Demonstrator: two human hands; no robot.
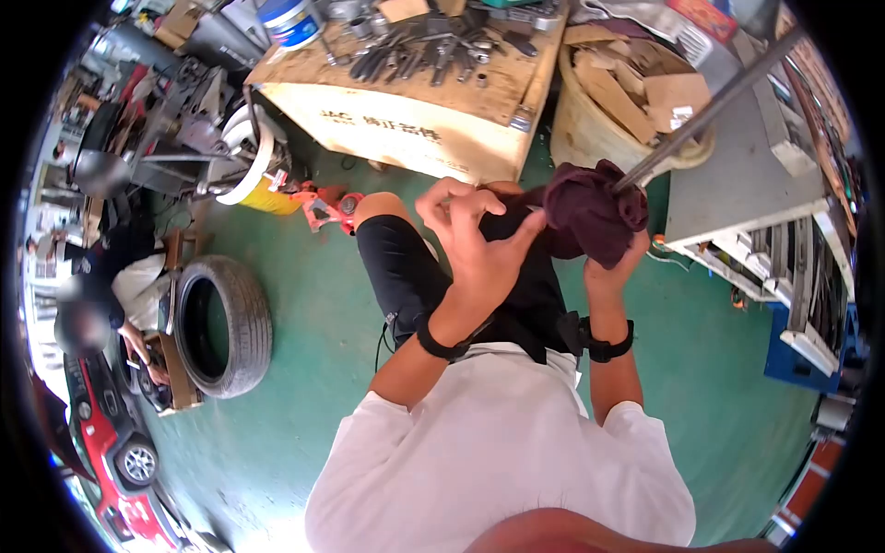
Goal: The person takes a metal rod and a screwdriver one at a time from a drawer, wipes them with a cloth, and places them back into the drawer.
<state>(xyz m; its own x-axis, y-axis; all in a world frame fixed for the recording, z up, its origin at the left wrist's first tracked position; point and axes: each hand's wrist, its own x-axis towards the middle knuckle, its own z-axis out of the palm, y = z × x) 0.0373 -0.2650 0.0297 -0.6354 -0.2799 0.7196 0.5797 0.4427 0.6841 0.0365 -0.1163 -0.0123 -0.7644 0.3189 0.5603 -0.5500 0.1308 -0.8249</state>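
A dark maroon cloth (595,217) is bunched around the lower end of a long metal rod (710,111), which slants up to the right. My right hand (619,263) grips the cloth from below, its fingers mostly hidden behind the folds. Just left of the bundle, my left hand (479,235) is raised with bent fingers and the thumb apart from them. Its thumb tip is close to the cloth; whether they touch I cannot tell. Both wrists wear black bands.
Ahead stands a wooden crate (387,124) topped with loose wrenches and sockets (442,55). A bin of cardboard (590,129) and a grey cabinet (737,198) are to the right. At left are a red jack (332,210), a tyre (249,332) and a person handling a box (180,373).
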